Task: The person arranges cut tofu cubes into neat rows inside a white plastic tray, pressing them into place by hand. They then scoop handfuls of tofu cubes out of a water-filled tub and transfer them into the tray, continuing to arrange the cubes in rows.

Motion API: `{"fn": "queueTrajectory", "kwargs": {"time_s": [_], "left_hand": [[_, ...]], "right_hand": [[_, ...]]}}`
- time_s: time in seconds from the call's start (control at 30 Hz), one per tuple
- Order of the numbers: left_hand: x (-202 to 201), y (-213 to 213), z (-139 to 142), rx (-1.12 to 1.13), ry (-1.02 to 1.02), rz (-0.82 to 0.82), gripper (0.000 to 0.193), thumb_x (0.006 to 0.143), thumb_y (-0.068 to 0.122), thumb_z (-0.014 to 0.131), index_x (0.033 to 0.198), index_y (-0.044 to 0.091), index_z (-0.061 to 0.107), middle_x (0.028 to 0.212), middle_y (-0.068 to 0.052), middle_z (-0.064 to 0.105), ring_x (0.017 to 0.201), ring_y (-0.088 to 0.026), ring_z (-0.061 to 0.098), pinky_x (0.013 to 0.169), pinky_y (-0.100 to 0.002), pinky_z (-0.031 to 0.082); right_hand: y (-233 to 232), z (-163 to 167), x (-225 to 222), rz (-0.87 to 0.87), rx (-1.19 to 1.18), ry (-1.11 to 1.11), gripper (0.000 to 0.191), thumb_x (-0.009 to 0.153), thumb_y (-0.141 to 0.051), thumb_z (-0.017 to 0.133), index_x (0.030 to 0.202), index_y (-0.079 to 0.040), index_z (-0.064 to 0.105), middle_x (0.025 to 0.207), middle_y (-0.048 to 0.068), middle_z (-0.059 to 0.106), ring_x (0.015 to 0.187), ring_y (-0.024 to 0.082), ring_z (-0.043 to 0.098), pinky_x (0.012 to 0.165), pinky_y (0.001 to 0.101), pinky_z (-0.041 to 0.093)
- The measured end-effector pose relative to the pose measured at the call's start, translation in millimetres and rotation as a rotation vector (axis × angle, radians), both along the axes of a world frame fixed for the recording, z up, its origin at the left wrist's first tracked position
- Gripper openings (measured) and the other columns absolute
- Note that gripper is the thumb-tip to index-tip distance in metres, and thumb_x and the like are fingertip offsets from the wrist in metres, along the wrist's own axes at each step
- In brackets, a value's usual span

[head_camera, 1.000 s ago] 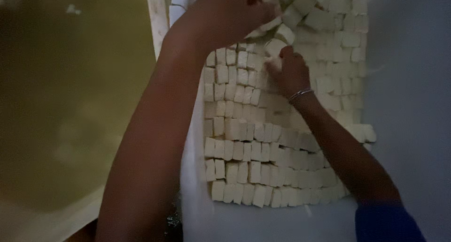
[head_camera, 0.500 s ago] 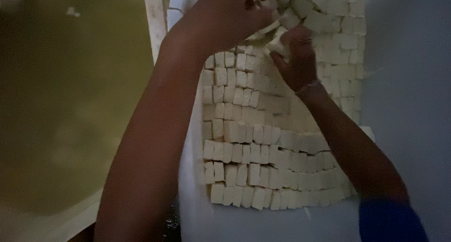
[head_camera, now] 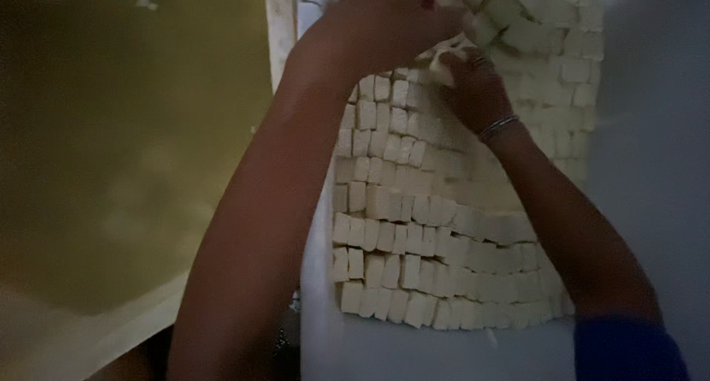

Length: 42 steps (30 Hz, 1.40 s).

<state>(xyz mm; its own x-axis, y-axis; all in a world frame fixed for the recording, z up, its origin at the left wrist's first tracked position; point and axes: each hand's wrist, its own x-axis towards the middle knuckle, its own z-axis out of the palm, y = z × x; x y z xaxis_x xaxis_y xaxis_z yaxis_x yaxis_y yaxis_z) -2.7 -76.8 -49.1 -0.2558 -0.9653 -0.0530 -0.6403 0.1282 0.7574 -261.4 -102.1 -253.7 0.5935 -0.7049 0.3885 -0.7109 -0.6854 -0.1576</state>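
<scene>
- Head view: a slab of pale cream cubes point(head_camera: 414, 233), cut into small, roughly square blocks, lies in close rows on a white sheet point(head_camera: 651, 203). The rows nearest the person are tidy and tight; those by the hands are loosened and tilted.
- The left hand point(head_camera: 384, 26) reaches in over the top of the slab with its fingers curled down onto the cubes; whether it grips one I cannot tell, since the fingertips are hidden.
- The right hand point(head_camera: 473, 85), with thin bangles point(head_camera: 497, 126) at the wrist, sits just below and right of the left hand, fingers pinched narrow on a single loose cube point(head_camera: 444, 63) lifted off the row.
- Left of the left forearm lies a big vat of murky yellow liquid point(head_camera: 126, 152), with a pale rim point(head_camera: 279, 26) between it and the cubes.
</scene>
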Motion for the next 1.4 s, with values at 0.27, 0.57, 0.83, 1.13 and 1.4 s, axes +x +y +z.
{"fn": "queueTrajectory", "kwargs": {"time_s": [0.27, 0.57, 0.83, 1.13, 1.4], "left_hand": [[0.2, -7.9, -14.7, -0.236, 0.068, -0.017, 0.044, 0.095, 0.047, 0.068, 0.118, 0.01, 0.07, 0.103, -0.011, 0.077, 0.086, -0.021, 0.077, 0.074, -0.037, 0.061], [1.3, -10.3, -13.9, -0.319, 0.106, -0.046, 0.039, 0.094, 0.041, 0.075, 0.114, 0.008, 0.069, 0.101, -0.011, 0.076, 0.085, -0.023, 0.075, 0.074, -0.04, 0.059], [1.1, -5.4, -3.9, -0.166, 0.082, -0.041, 0.037, 0.094, 0.038, 0.072, 0.113, 0.007, 0.068, 0.093, -0.012, 0.076, 0.078, -0.022, 0.076, 0.068, -0.038, 0.059], [3.2, 7.6, 13.9, -0.12, 0.147, -0.089, 0.043, 0.096, 0.039, 0.07, 0.123, 0.006, 0.067, 0.102, -0.013, 0.074, 0.082, -0.024, 0.075, 0.069, -0.041, 0.062], [4.3, 15.5, 21.9, -0.076, 0.078, -0.099, 0.044, 0.095, 0.038, 0.069, 0.127, 0.008, 0.066, 0.106, -0.015, 0.075, 0.09, -0.025, 0.075, 0.078, -0.041, 0.059]], "right_hand": [[104.6, 66.9, 55.9, 0.155, 0.461, -0.326, 0.057, 0.084, -0.022, 0.089, 0.13, -0.003, 0.062, 0.133, 0.019, 0.064, 0.121, 0.034, 0.064, 0.098, 0.0455, 0.057], [170.9, 104.4, 120.7, 0.402, 0.75, 0.442, 0.05, 0.097, -0.018, 0.067, 0.144, -0.012, 0.052, 0.148, 0.026, 0.047, 0.127, 0.038, 0.055, 0.103, 0.0456, 0.051], [162.0, 82.7, 133.9, 0.59, 0.641, 0.505, 0.055, 0.089, -0.021, 0.068, 0.139, -0.004, 0.05, 0.146, 0.025, 0.049, 0.132, 0.042, 0.05, 0.108, 0.0484, 0.045], [181.4, 97.1, 143.6, 0.107, 1.152, 0.446, 0.078, 0.095, -0.046, 0.056, 0.159, -0.009, 0.033, 0.146, 0.02, 0.056, 0.125, 0.034, 0.062, 0.106, 0.0452, 0.051], [44.5, 29.8, 65.6, -0.154, 0.553, 0.629, 0.028, 0.12, -0.02, 0.046, 0.134, -0.007, 0.066, 0.129, 0.012, 0.072, 0.115, 0.024, 0.069, 0.101, 0.04, 0.056]]}}
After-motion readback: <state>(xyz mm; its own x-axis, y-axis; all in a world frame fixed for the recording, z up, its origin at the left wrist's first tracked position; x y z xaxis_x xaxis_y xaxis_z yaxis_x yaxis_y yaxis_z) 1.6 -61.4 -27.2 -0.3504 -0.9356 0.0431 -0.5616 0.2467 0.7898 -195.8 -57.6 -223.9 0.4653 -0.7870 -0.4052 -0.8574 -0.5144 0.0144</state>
